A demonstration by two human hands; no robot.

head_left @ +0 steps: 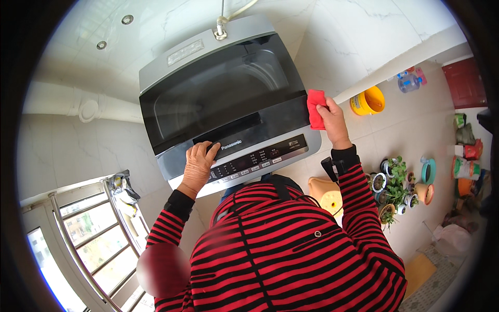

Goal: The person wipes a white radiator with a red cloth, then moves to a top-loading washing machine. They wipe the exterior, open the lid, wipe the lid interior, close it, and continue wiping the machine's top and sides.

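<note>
Right hand [335, 122] grasps red cloth [312, 110] at washing machine's [223, 88] right front corner; left hand [199, 164], holding nothing, rests across its front, partly covering control panel [254, 158]. Stool [318, 190], yellow bucket [358, 104], potted plants [396, 179] stand rightward.

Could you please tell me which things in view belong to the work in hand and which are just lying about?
In use:
- red cloth, held in the right hand
- washing machine, touched by the left hand

Lying about:
- yellow bucket
- potted plants
- bluish plastic bottle
</note>
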